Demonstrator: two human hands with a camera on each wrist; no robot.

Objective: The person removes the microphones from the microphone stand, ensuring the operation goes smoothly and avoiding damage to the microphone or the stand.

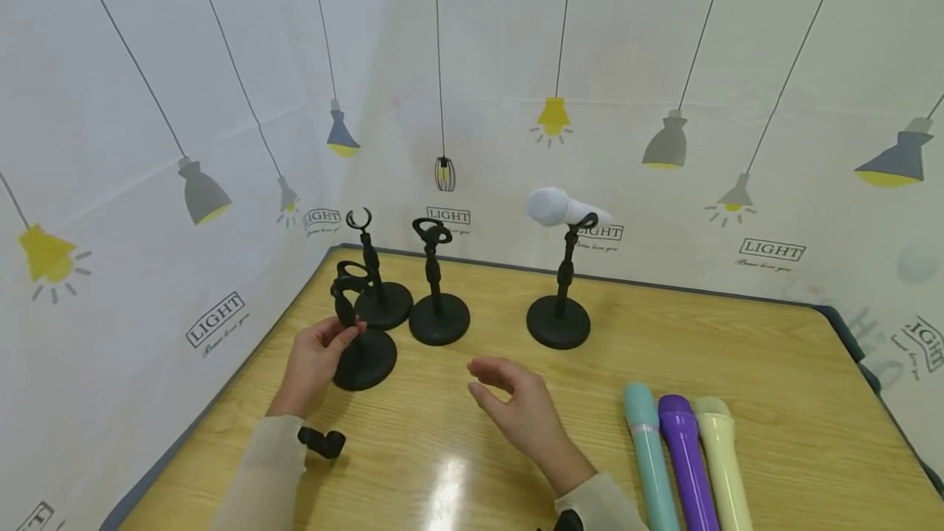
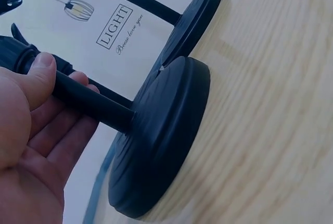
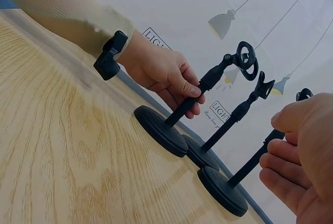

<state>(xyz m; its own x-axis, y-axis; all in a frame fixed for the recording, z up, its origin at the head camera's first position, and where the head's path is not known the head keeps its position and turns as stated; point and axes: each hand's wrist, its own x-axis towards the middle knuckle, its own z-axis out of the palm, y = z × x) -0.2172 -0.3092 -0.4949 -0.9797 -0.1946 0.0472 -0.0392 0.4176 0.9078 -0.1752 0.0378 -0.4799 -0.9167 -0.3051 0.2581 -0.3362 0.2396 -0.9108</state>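
My left hand [image 1: 313,363] pinches the pole of the nearest black desktop microphone stand [image 1: 365,360], thumb on one side and fingers on the other. The stand's round base rests on the table, as the left wrist view also shows. Behind it are two more black stands, one with a C-shaped clip [image 1: 383,305] and one just to its right [image 1: 439,319]. My right hand [image 1: 527,412] hovers over the table, fingers loosely bent, holding nothing. A fourth stand [image 1: 558,323] further right carries a white microphone [image 1: 560,207] lying tilted in its clip.
At the right front, a teal microphone [image 1: 651,457], a purple microphone [image 1: 687,461] and a cream microphone [image 1: 724,461] lie side by side on the wooden table [image 1: 413,449]. A white backdrop [image 1: 487,47] printed with lamps stands along the table's back and left edges.
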